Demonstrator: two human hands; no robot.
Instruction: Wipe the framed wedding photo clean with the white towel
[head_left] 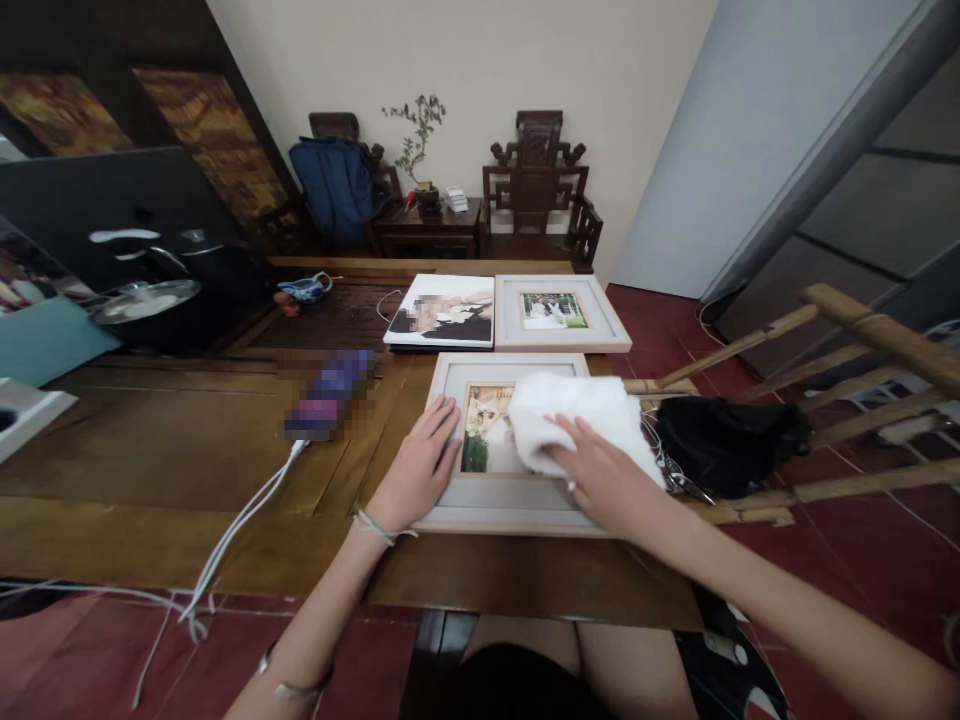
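Note:
A pale wooden picture frame [491, 500] with a photo lies flat on the wooden table [150, 450] in front of me. My left hand [420, 465] rests flat on the frame's left border, fingers stretched out. My right hand [600, 480] presses on a white cloth [574, 410] that covers the right half of the frame's glass, fingers spread over the cloth.
Behind it lie a second framed photo [559, 312] and an unframed print [442, 310]. A blurred purple object [330, 392] with a white cable [240, 525] lies to the left. A black bag [724, 440] and wooden chair rails [825, 400] are on the right.

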